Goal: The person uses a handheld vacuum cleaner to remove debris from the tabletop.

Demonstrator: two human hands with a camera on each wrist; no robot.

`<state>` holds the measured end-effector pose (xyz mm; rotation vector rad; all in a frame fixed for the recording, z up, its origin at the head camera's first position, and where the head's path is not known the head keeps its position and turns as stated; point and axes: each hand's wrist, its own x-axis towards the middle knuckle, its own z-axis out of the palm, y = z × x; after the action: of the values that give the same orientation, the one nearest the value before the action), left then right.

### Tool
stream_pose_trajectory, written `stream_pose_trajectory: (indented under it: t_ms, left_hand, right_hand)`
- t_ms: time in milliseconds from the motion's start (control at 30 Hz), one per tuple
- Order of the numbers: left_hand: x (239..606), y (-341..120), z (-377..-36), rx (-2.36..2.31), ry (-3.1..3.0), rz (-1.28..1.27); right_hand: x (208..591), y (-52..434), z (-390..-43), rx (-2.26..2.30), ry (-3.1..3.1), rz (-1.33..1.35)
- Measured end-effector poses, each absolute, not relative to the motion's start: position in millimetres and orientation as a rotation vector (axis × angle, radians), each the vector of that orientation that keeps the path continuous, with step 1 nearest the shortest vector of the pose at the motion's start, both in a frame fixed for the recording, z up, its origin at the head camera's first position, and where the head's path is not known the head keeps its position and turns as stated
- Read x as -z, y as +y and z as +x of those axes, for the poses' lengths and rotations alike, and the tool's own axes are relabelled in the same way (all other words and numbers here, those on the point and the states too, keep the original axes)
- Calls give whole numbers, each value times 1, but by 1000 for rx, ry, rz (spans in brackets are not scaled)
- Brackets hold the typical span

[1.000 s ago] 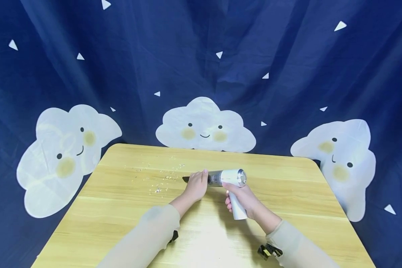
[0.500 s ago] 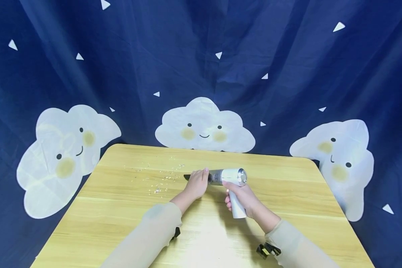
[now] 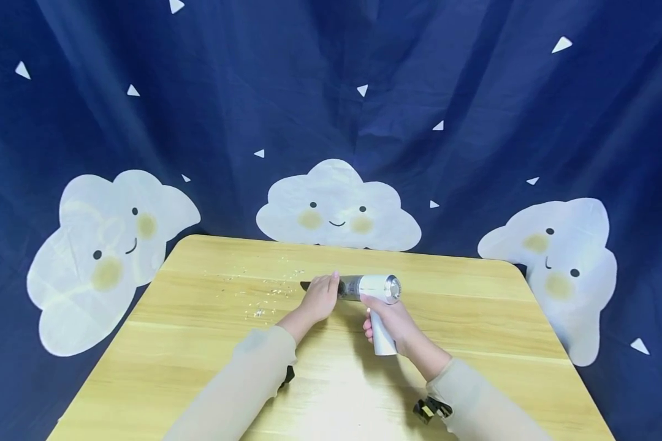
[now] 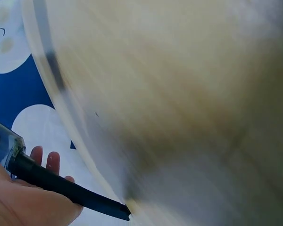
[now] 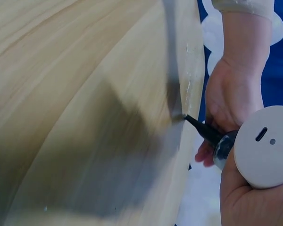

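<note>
In the head view a white pistol-shaped handheld vacuum (image 3: pixel 375 285) is held close over the table, lying crosswise with its clear dust cup (image 3: pixel 350 287) toward the left. My right hand (image 3: pixel 393 323) grips its white handle (image 3: pixel 383 337), the thumb up near the body. The handle's round base (image 5: pixel 266 148) fills the right side of the right wrist view. Around the slim black nozzle (image 4: pixel 68 189) is my left hand (image 3: pixel 320 298), which hides most of it from above. Only the dark nozzle tip sticks out to the left, pointing toward small pale scraps (image 3: pixel 259 313).
The scraps are scattered over the left back part of the wooden table (image 3: pixel 474 318). Behind its far edge hangs a blue curtain (image 3: pixel 226 110) with printed clouds. A black wrist camera (image 3: pixel 433 408) sits below the right sleeve.
Both hands and the vacuum have shifted a little to the left and slightly away from me. The hold of each hand stays the same, and the scraps look unchanged.
</note>
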<state>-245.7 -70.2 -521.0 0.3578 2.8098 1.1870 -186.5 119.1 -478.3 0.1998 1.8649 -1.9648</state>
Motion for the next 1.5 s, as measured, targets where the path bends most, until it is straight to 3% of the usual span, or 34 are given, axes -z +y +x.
stream_pose_trajectory:
  t_ms: [1500]
  left_hand:
    - [520, -78, -271, -1223, 2778, 238]
  right_hand:
    - [489, 85, -194, 2148, 1846, 288]
